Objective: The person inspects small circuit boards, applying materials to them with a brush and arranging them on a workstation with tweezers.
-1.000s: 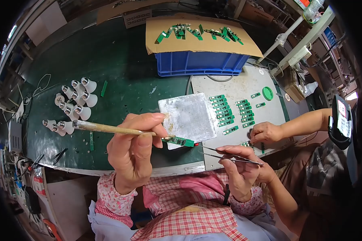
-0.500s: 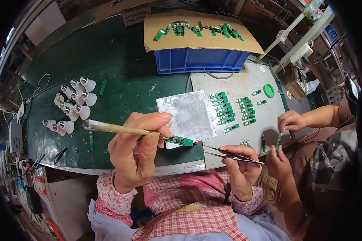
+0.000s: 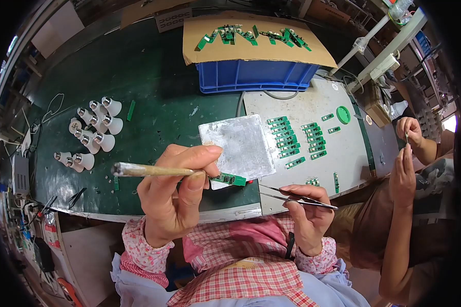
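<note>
My left hand (image 3: 174, 192) is closed around a thin wooden stick (image 3: 156, 170), its thick pale end pointing left. A small green circuit board (image 3: 229, 179) juts out to the right from the same fingers, overlapping the near edge of a scuffed metal plate (image 3: 238, 146). My right hand (image 3: 310, 210) grips a pair of metal tweezers (image 3: 305, 200) between thumb and fingers. Their tips point left, slightly parted, a little below and right of the board. Where the stick meets the board is hidden behind my left fingers.
Rows of circuit boards (image 3: 283, 135) lie on a grey sheet (image 3: 256, 105) near a green round lid (image 3: 342, 115). White bulb housings (image 3: 105, 142) stand at left. Behind, a blue crate (image 3: 256, 77) carries cardboard (image 3: 210, 53) with more boards. A co-worker's hands (image 3: 407, 153) hold a small piece at right.
The co-worker's hands have moved right and up, away from the grey sheet's near edge. My left hand and the stick have shifted slightly; my right hand stays put with the tweezers.
</note>
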Available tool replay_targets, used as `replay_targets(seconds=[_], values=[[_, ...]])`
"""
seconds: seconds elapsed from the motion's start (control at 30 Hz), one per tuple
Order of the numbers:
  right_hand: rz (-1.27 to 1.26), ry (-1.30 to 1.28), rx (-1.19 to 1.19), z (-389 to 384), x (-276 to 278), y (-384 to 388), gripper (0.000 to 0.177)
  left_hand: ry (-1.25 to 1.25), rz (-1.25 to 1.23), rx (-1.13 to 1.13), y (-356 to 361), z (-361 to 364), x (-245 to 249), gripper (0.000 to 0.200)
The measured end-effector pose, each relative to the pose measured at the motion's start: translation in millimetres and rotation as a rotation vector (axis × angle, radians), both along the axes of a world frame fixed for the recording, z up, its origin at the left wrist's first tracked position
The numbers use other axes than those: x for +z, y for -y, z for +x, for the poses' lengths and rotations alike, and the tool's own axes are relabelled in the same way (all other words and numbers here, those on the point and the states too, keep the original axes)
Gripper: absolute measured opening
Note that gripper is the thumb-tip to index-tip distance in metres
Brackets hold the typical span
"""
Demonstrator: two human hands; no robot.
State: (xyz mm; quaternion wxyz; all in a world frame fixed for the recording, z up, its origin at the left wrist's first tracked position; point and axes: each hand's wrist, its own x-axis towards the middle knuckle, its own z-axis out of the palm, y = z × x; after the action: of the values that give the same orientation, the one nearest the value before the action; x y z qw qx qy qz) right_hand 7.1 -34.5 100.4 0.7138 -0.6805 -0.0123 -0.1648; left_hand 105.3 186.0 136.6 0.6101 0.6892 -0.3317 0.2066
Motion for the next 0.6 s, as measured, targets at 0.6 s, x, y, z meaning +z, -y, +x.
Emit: replay_targets(seconds=[0.6], values=[[0.007, 0.094, -0.008, 1.6, -0.1, 4.1, 0.029, 0.057, 0.152, 0.038, 0.6, -0.9, 5.7, 0.032]])
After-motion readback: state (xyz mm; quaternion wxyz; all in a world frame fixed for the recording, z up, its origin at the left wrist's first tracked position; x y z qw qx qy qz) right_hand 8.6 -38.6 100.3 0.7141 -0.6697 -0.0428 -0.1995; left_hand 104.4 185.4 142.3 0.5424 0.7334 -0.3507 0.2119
